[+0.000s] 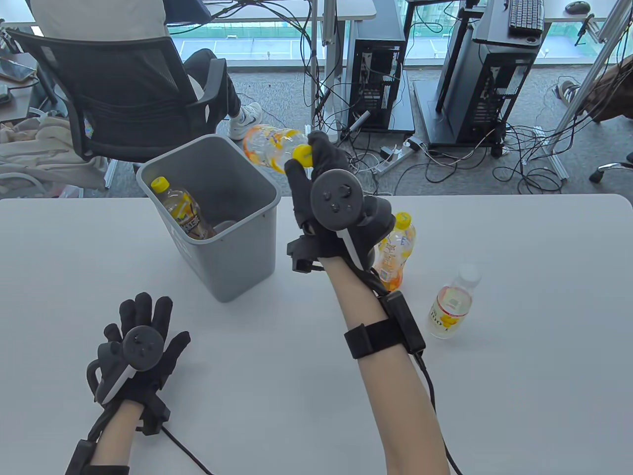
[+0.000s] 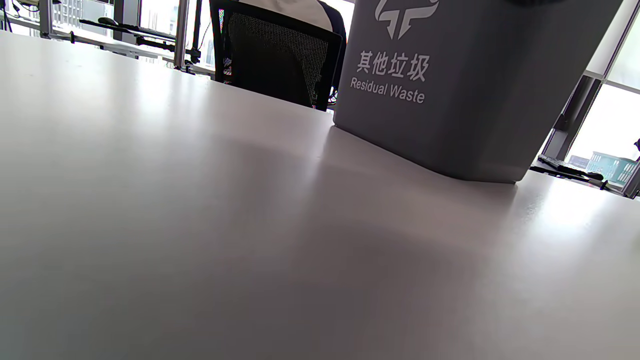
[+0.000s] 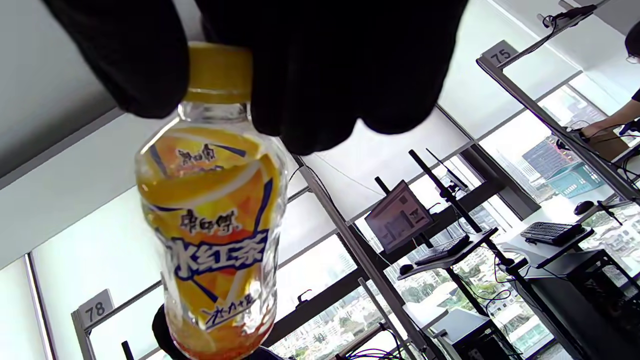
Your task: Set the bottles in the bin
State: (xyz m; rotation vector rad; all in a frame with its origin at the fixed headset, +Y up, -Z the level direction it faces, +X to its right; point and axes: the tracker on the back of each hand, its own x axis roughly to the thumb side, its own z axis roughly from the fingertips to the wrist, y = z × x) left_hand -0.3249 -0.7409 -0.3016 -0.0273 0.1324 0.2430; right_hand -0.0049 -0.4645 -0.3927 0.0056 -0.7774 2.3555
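My right hand (image 1: pixel 309 161) pinches the yellow cap of an orange-labelled clear bottle (image 1: pixel 269 144) and holds it tilted in the air over the far right rim of the grey bin (image 1: pixel 232 269). In the right wrist view the same bottle (image 3: pixel 212 235) hangs from my fingers (image 3: pixel 310 100). A dark tea bottle (image 1: pixel 183 208) with a yellow cap leans inside the bin. My left hand (image 1: pixel 143 321) rests flat on the table with fingers spread, holding nothing. The left wrist view shows the bin's wall (image 2: pixel 465 110), labelled "Residual Waste".
Two more bottles stand on the white table (image 1: pixel 519 396) right of the bin: an orange-labelled one (image 1: pixel 395 250) partly behind my right wrist, and a clear one with a white cap (image 1: pixel 452 309). A person sits in a black chair (image 1: pixel 118 94) beyond the table.
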